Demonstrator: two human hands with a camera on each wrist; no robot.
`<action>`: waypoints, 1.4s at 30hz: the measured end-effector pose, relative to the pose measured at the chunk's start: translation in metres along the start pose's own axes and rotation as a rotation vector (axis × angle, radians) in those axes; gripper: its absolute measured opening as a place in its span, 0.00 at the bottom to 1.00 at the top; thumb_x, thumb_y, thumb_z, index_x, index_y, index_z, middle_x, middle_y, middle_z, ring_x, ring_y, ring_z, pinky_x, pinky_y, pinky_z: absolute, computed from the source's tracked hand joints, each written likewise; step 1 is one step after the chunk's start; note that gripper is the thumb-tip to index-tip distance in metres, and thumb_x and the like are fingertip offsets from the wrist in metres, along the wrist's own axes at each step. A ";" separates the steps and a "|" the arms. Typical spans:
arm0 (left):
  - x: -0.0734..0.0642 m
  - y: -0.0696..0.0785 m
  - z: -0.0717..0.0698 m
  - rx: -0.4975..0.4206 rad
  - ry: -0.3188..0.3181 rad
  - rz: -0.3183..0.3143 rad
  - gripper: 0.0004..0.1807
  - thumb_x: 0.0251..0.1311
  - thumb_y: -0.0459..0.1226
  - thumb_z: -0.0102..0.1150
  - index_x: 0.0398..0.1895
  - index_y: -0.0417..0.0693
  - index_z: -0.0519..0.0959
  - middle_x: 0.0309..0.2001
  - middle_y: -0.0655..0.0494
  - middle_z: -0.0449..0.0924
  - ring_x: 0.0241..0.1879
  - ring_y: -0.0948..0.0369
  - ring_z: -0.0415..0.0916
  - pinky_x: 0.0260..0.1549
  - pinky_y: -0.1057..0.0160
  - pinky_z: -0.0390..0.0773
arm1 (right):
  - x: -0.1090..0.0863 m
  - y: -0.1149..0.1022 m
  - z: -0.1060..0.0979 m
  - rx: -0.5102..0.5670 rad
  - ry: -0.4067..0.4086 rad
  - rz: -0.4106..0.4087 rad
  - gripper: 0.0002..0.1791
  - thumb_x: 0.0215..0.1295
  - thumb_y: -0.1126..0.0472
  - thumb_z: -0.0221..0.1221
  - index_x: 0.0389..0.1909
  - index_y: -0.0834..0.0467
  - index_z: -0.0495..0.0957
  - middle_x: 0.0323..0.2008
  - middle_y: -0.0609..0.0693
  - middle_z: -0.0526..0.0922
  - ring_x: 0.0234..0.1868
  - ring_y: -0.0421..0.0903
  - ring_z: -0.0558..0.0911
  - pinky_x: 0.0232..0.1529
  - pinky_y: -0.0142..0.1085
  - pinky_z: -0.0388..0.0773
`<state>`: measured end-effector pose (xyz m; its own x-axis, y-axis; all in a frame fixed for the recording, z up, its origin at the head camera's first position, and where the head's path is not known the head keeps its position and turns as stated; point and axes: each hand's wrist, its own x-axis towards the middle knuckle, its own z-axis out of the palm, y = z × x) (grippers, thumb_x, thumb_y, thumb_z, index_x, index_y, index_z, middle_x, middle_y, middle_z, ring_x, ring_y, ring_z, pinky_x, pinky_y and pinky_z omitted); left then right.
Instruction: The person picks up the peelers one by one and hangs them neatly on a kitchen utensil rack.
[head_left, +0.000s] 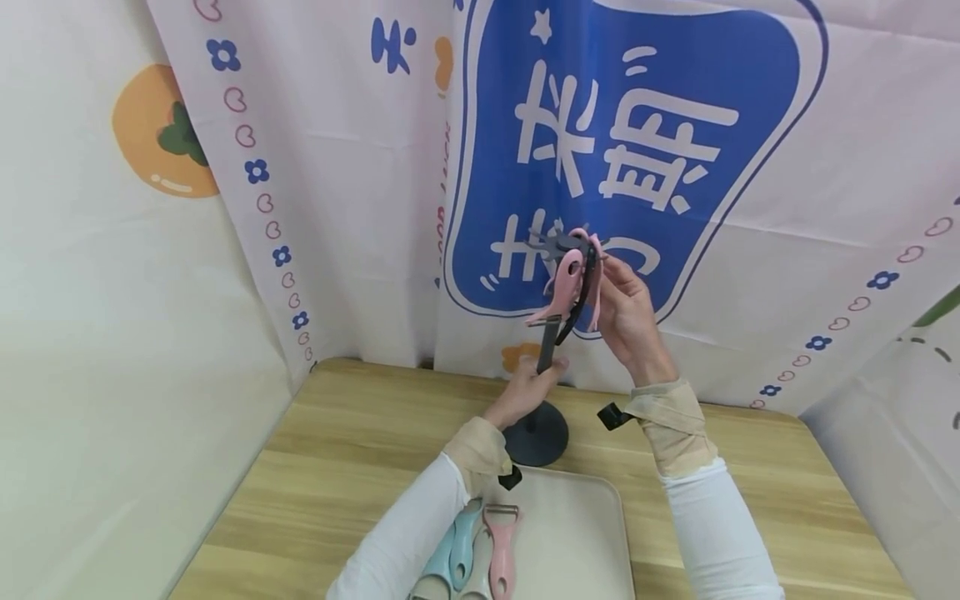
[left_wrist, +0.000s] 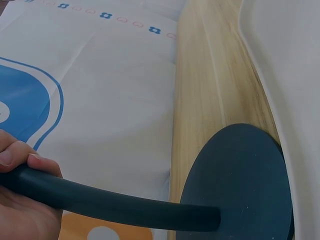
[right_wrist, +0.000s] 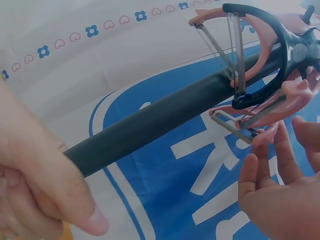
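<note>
Your left grip [head_left: 528, 387] is closed round the dark post of the stand [head_left: 547, 348], low on the shaft and near the centre of the frame in the head view. The left wrist view agrees: fingers wrap the post at the lower left edge. Your right grip [head_left: 633, 325], above and to the right, has its fingers bent and the tips touching the pink peeler [head_left: 597, 287] on the right side of the rack; you cannot tell from these views whether it is pinched. That peeler is high on the stand, right of frame centre, with its blade end down.

Beside it on the rack: a second pink peeler [head_left: 567, 287] just to the left, and a black peeler [right_wrist: 283, 47] with its blade turned toward the upper middle of the right wrist view.

Farther out, the stand's round base [head_left: 536, 442] sits on the desk [head_left: 795, 517], just behind the pale tray [head_left: 573, 533] at the bottom centre. At the tray's left, partly under your left sleeve [head_left: 408, 533], lie light blue peelers [head_left: 462, 550], a greyish-white peeler [head_left: 481, 567] and a third pink peeler [head_left: 502, 554]. Behind everything hangs a white cloth [head_left: 352, 208]; its blue panel [head_left: 697, 50] fills the upper middle.
</note>
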<state>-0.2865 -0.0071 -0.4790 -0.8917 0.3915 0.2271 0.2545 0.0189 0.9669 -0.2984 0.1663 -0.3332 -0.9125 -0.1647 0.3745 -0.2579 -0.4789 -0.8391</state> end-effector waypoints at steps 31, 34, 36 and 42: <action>-0.052 0.013 -0.045 0.253 0.150 -0.004 0.28 0.62 0.34 0.73 0.63 0.36 0.75 0.62 0.37 0.79 0.65 0.41 0.74 0.70 0.39 0.70 | -0.042 0.082 -0.005 -0.213 -0.285 -0.059 0.16 0.69 0.75 0.52 0.53 0.63 0.80 0.47 0.51 0.86 0.49 0.44 0.87 0.59 0.38 0.81; -0.062 0.016 -0.048 0.305 0.214 -0.045 0.21 0.63 0.36 0.73 0.57 0.41 0.80 0.58 0.41 0.82 0.62 0.43 0.77 0.67 0.40 0.73 | -0.039 0.090 0.004 -0.230 -0.259 -0.010 0.04 0.76 0.70 0.55 0.43 0.61 0.78 0.36 0.49 0.82 0.37 0.43 0.84 0.50 0.36 0.83; -0.068 0.018 -0.049 0.330 0.233 -0.054 0.18 0.64 0.38 0.72 0.54 0.41 0.82 0.56 0.42 0.84 0.61 0.42 0.79 0.65 0.40 0.75 | -0.037 0.096 0.010 -0.231 -0.223 0.028 0.09 0.80 0.66 0.55 0.34 0.58 0.73 0.27 0.46 0.76 0.28 0.42 0.77 0.40 0.34 0.80; -0.090 0.021 -0.054 0.356 0.210 -0.123 0.15 0.69 0.40 0.68 0.53 0.42 0.83 0.55 0.44 0.85 0.57 0.45 0.81 0.61 0.44 0.79 | -0.033 0.116 0.020 -0.231 -0.101 0.114 0.29 0.83 0.55 0.56 0.17 0.53 0.61 0.13 0.39 0.60 0.14 0.38 0.58 0.24 0.39 0.51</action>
<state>-0.2208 -0.0916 -0.4730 -0.9710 0.1710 0.1672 0.2221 0.3848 0.8959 -0.2921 0.0989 -0.4347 -0.9065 -0.2974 0.2998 -0.2312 -0.2446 -0.9417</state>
